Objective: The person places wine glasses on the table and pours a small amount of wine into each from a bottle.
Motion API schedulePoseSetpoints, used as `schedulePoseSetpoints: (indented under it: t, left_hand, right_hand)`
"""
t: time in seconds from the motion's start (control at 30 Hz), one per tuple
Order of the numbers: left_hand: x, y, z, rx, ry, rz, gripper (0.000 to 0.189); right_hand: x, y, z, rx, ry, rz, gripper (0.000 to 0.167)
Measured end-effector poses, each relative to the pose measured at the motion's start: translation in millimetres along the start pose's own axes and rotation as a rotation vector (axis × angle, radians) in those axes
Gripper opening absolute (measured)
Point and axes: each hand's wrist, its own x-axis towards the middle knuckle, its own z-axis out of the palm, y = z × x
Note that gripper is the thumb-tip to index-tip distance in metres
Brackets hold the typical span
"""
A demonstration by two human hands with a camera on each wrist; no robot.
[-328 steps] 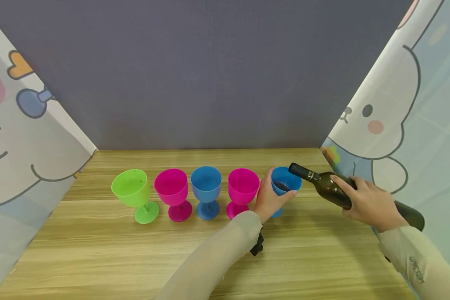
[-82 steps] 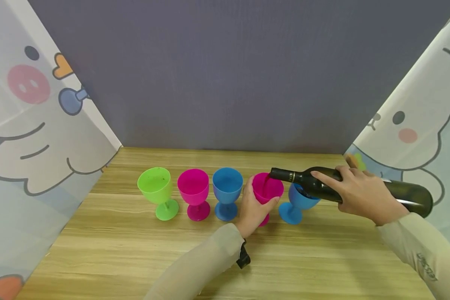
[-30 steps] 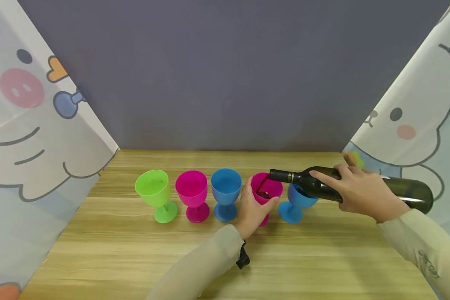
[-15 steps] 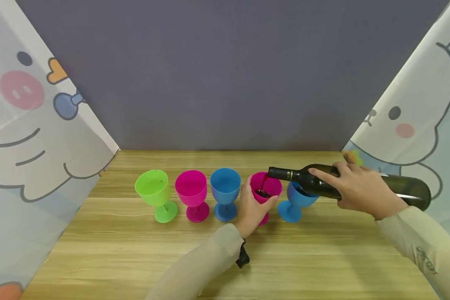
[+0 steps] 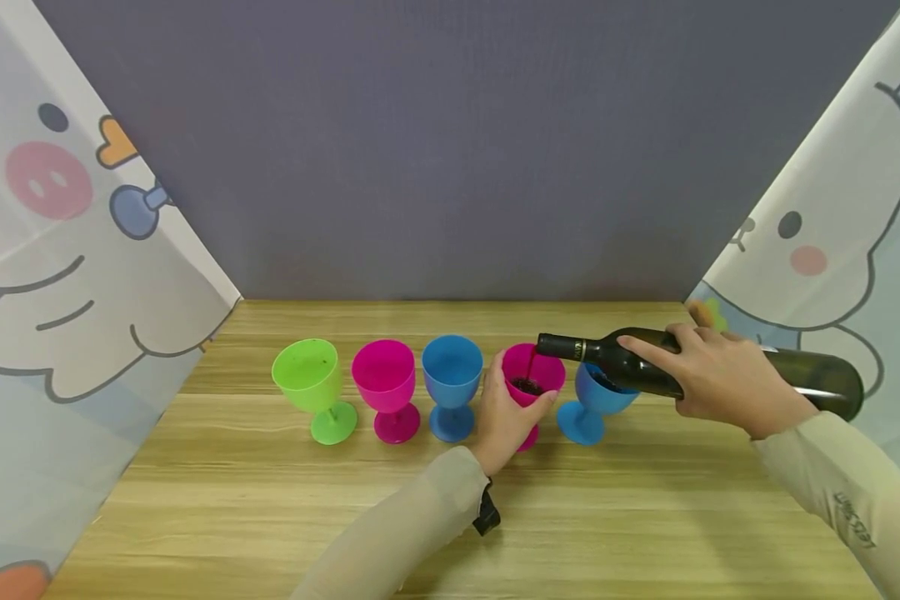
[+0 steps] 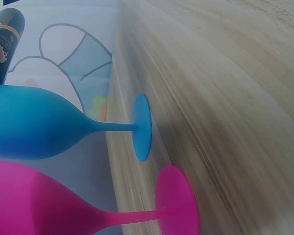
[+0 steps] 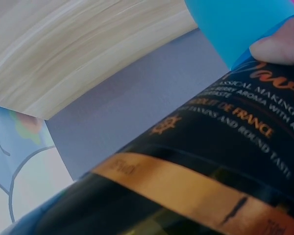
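Observation:
My left hand (image 5: pixel 501 423) holds the pink goblet (image 5: pixel 547 372), second from the right, its thumb and fingers around the bowl. The right hand (image 5: pixel 731 379) grips a dark wine bottle (image 5: pixel 813 380) tilted almost level, its mouth over that goblet's rim. A thin red stream falls from the mouth onto dark liquid inside the bowl. Just right stands a blue goblet (image 5: pixel 581 423), partly hidden by the bottle's neck, with dark liquid in it. The left wrist view shows both stems upright on the table. In the right wrist view the bottle's label (image 7: pixel 225 127) fills much of the frame.
Left of the held goblet stand another blue goblet (image 5: pixel 452 375), a second pink goblet (image 5: pixel 384 380) and a green goblet (image 5: pixel 309 379) in a row on the wooden table (image 5: pixel 270 517). A grey panel (image 5: pixel 450 167) closes the back; cartoon-printed walls flank both sides.
Since the oldest frame, my left hand has moved from the rightmost blue goblet to the pink one, and the bottle's mouth has shifted left over it. Dark liquid has gathered in the pink bowl.

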Motion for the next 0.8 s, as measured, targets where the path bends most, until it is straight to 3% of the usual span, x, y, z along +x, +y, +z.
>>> schedulePoseSetpoints:
  t: [0.27,0.5,0.8]
  left_hand:
    - [-0.1,-0.2,-0.7,-0.017,-0.001,0.010,0.085]
    - [-0.6,-1.3,-0.6,-0.042,0.007,-0.015,0.088]
    - [-0.7,-2.4,-0.1,-0.002,0.020,-0.002,0.088]
  right_hand:
    - [-0.6,-1,4,0.012,-0.011,0.000,0.103]
    - [-2.6,-4,6,0.008,0.037,-0.006,0.100]
    - [-7.4,-14,7,0.004,0.036,0.084,0.103]
